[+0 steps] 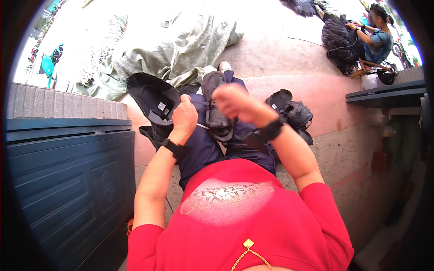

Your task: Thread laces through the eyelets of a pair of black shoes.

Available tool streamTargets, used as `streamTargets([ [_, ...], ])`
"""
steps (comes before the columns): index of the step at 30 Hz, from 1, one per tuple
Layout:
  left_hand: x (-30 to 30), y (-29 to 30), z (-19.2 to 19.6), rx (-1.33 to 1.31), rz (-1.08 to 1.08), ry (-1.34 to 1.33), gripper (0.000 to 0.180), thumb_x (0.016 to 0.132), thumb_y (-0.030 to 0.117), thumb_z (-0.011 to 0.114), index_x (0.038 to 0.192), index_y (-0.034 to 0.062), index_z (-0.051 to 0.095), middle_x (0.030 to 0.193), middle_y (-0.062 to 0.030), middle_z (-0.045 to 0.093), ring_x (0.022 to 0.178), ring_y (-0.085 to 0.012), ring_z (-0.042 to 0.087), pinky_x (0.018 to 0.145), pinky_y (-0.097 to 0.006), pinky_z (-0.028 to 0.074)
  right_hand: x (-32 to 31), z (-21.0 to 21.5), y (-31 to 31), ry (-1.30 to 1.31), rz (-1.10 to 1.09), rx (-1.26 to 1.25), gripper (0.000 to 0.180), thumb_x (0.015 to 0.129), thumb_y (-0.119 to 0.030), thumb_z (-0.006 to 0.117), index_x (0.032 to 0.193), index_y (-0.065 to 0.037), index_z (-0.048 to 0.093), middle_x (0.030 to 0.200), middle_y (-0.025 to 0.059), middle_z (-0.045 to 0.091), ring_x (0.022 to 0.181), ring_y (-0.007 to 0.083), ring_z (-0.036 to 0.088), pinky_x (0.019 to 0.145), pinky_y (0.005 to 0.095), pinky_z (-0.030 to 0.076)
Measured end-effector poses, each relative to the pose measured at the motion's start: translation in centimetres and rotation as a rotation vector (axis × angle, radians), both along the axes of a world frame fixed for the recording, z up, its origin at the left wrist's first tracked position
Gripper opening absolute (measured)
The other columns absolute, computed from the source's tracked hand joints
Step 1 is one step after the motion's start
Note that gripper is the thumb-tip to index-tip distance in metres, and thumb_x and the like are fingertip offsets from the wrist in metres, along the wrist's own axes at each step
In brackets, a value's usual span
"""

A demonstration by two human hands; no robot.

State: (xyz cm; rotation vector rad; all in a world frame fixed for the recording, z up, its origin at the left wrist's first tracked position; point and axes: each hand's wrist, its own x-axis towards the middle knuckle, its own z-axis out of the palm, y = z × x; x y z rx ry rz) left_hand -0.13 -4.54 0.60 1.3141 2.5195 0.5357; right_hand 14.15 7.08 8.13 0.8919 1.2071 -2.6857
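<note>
A black and grey shoe lies sole-side toward me on my lap, over dark blue trousers. My left hand is closed in a fist just left of the shoe and seems to pinch a thin thread that runs to it. My right hand is closed over the shoe's upper right side. Both wrists wear black bands. A black shoe piece, hollow side up, rests by my left knee.
More black shoes lie at my right on the pale concrete step. A dark green wooden panel stands at my left. Grey-green sacking covers the ground ahead. Another person sits at the far right handling dark material.
</note>
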Motion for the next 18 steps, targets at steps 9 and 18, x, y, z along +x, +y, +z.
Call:
streamTargets([
  [9, -1.1, 4.5, 0.5, 0.039, -0.360, -0.424, 0.031, 0.073, 0.016, 0.062, 0.099, -0.0011, 0.057, 0.087, -0.0102, 0.059, 0.084, -0.0185, 0.056, 0.075, -0.030, 0.045, 9.1, 21.9, 2.3, 1.142, -0.365, -0.358, 0.022, 0.088, -0.009, 0.034, 0.066, -0.009, 0.035, 0.049, -0.0022, 0.028, 0.034, 0.0038, 0.023, 0.028, 0.0189, 0.015],
  [18, 1.3, 7.4, 7.6, -0.380, -0.819, -1.050, 0.029, 0.076, 0.017, 0.066, 0.100, 0.0013, 0.061, 0.093, -0.0035, 0.062, 0.087, -0.0095, 0.055, 0.082, -0.023, 0.040, 7.0, 19.7, 3.6, 0.922, -0.337, 0.163, 0.024, 0.090, -0.025, 0.036, 0.086, -0.004, 0.048, 0.054, -0.0007, 0.036, 0.046, 0.0126, 0.035, 0.048, 0.0263, 0.032],
])
